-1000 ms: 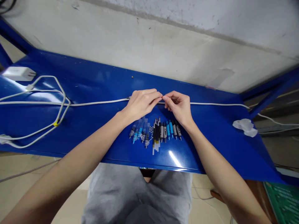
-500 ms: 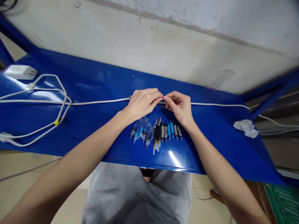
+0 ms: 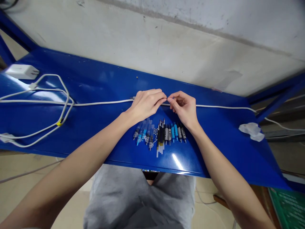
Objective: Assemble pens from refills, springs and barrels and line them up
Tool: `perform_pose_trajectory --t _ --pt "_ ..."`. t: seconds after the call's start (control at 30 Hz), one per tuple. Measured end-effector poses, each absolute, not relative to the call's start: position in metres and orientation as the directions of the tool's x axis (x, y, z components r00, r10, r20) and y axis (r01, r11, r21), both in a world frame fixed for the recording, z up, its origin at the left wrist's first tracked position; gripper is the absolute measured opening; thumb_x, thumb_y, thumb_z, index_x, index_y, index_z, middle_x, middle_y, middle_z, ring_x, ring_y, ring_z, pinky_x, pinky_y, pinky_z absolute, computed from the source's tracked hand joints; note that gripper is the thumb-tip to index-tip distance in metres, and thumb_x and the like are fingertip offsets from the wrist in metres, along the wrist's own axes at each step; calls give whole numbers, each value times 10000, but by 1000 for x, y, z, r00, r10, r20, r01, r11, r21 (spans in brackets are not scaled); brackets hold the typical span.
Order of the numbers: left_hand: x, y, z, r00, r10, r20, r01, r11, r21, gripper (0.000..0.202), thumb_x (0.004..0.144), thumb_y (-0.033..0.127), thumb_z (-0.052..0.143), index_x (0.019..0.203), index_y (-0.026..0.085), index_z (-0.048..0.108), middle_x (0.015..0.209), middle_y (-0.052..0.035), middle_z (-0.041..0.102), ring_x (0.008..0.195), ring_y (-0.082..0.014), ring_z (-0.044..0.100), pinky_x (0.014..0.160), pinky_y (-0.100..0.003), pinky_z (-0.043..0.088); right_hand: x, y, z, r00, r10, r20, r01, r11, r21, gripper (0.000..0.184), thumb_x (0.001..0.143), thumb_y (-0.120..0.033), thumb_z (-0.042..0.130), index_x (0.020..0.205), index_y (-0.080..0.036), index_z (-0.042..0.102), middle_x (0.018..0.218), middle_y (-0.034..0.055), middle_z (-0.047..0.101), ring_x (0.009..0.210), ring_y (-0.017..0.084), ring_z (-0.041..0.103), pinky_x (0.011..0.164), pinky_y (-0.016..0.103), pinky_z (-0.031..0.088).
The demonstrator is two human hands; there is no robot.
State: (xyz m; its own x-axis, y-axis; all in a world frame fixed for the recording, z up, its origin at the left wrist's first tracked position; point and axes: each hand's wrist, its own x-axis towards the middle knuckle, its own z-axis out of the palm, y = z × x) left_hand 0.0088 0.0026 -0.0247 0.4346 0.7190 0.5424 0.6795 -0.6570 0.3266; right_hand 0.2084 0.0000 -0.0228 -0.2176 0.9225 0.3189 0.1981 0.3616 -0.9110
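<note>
My left hand (image 3: 149,101) and my right hand (image 3: 183,106) meet fingertip to fingertip above the white cable (image 3: 105,103). Both are closed in a pinch; whatever sits between the fingertips is too small or hidden to make out. Just below them, on the blue table (image 3: 95,127), lie pen parts in groups: clear pen barrels (image 3: 144,130) with blue or dark tips at left, black ink refills (image 3: 160,136) with pale ends in the middle, and grey and blue pen grips (image 3: 175,132) at right. Tiny springs (image 3: 155,133) lie beside the refills.
A white charger (image 3: 22,72) and a looped white cable (image 3: 64,111) lie at left. Crumpled clear plastic (image 3: 252,131) rests near the right end. A pale wall (image 3: 143,41) rises behind the table, and blue frame bars (image 3: 281,92) stand at the right side.
My fingertips have drawn very slightly apart, the right hand shifting a little to the right. The view has moved a touch; the pen parts lie as before.
</note>
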Motion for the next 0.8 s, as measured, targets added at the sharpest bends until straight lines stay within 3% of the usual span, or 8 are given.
perform_pose_trajectory --t 0.27,0.5,0.8 --pt "9 3 -25 438 713 548 680 -661 317 251 1062 271 502 1040 218 746 957 -38 756 906 -189 713 642 -296 411 209 1 -24 -223 920 323 203 368 -907 339 891 -547 767 868 -213 716 624 -28 607 541 113 531 533 271 408" --pt "8 4 -25 438 708 554 675 -666 317 258 1072 294 497 1047 226 745 953 -34 755 914 -191 711 648 -298 412 212 2 -24 -221 913 343 294 398 -869 332 898 -539 757 880 -209 732 819 20 671 704 139 562 538 262 379" --pt "7 4 -26 454 710 538 668 -671 322 251 1068 335 519 1063 229 746 978 -43 756 917 -192 712 651 -284 431 209 -1 -24 -254 899 357 336 428 -839 350 957 -556 670 888 -213 682 808 18 654 721 148 567 586 278 392"
